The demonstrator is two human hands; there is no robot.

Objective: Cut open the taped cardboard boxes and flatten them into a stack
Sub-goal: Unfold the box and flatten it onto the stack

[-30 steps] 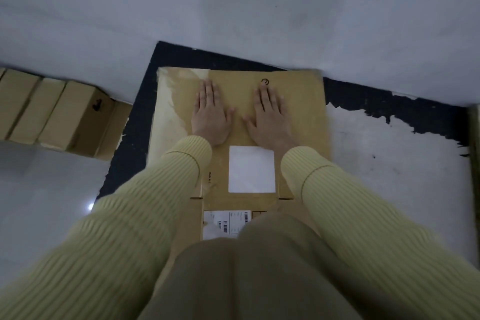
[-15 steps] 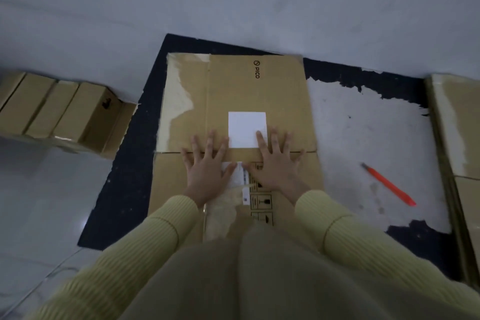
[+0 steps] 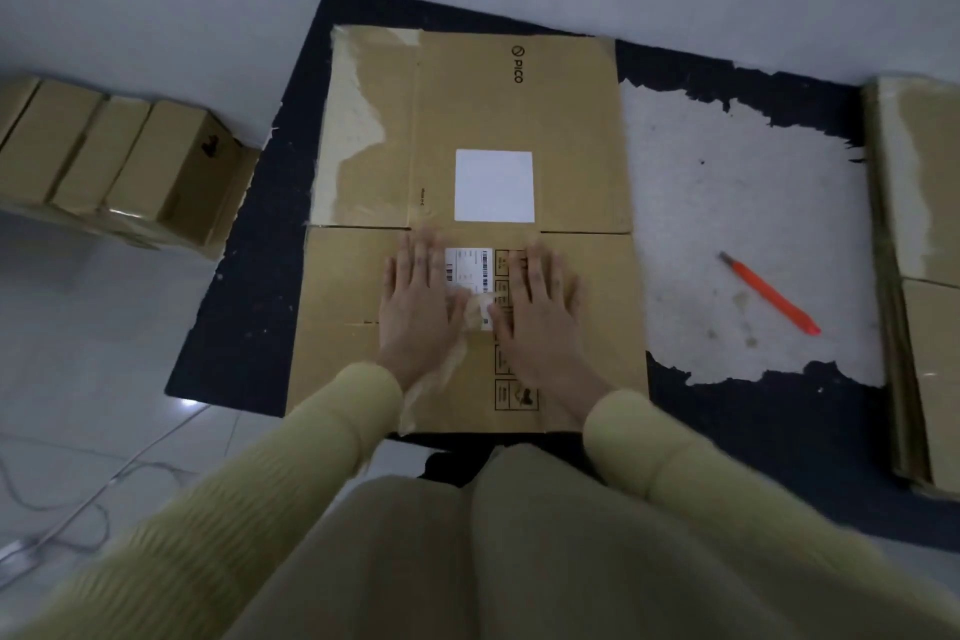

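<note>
Pressing down with straight, slightly spread fingers (image 3: 423, 250), grasping nothing. Palms down, left hand (image 3: 415, 296) and right hand (image 3: 540, 307) side by side on the near panel of the flattened cardboard box (image 3: 571, 146), flanking a barcoded shipping label (image 3: 470, 268) and overlapping its edges. Just beyond the fingertips, a blank white sticker (image 3: 493, 186). Beneath the box, a worn black mat (image 3: 244, 276). To the right, on the mat's bare white patch and apart from the box, an orange utility knife (image 3: 769, 294). Farther right, a stack of flattened cardboard (image 3: 930, 203); to the left, on the floor (image 3: 104, 327), a row of cardboard boxes (image 3: 119, 156).
</note>
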